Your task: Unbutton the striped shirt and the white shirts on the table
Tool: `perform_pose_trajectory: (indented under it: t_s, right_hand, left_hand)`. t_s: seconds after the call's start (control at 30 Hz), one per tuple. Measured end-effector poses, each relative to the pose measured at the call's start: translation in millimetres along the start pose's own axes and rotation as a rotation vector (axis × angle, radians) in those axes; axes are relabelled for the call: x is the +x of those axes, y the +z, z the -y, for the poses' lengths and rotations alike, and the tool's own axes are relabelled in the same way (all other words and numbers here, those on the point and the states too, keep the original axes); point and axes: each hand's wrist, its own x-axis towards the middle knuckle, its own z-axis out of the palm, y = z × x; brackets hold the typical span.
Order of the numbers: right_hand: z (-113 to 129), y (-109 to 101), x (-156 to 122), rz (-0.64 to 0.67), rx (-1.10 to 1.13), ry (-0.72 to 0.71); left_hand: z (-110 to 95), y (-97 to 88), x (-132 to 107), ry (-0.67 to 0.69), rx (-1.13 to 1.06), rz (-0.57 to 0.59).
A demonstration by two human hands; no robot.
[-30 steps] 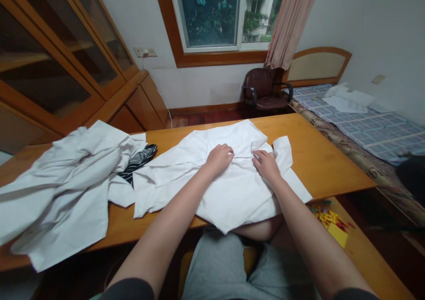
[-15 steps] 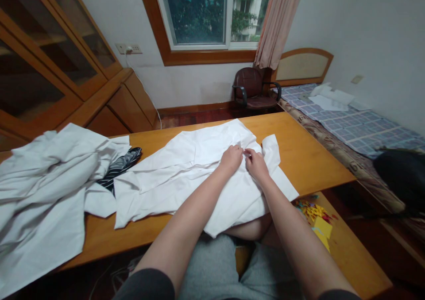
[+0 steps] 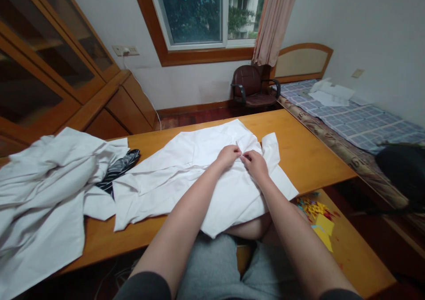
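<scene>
A white shirt lies spread on the wooden table, its hem hanging over the near edge. Both my hands rest on its front, close together near the collar end. My left hand has its fingers curled, pinching the shirt's fabric. My right hand faces it, fingertips also pinched on the same strip of cloth, the two almost touching.
A heap of white cloth covers the table's left end, with a dark striped tie beside it. A wooden cabinet stands left, a brown chair under the window, a bed right. Coloured paper pieces lie on a low bench.
My hands have come together on the shirt front, from apart to nearly touching. The view has shifted slightly to the right.
</scene>
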Motion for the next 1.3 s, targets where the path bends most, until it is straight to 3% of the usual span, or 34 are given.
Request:
perform_pose_trajectory:
  t_s: [0.27,0.4,0.67,0.87,1.13,1.3]
  right_hand:
    - [7,-10,-5,-0.051,0.089,-0.049]
    - [10,-10,-7,0.004,0.093,-0.125]
    - [15,-17,-8,-0.177,0.176,0.011]
    - [13,-16,-6,-0.165,0.12,0.013]
    - [8,-10,-6,-0.14,0.082,-0.009]
    - [3,-6,-5,-0.085,0.02,-0.048]
  left_hand:
    - [-3,3.6,0,-0.035,-0.136,0.039]
    - [-1,5.2,5,-0.053,-0.099,0.005]
    - [-9,-6.3,-6,0.017,0.039,-0.121]
    - [-2,-34.8,-52,0.141,0.286,-0.128]
    - [37,-78.9,-135,0.09,0.528,-0.113]
    - [55,-96.6,-176,0.077,0.609,-0.133]
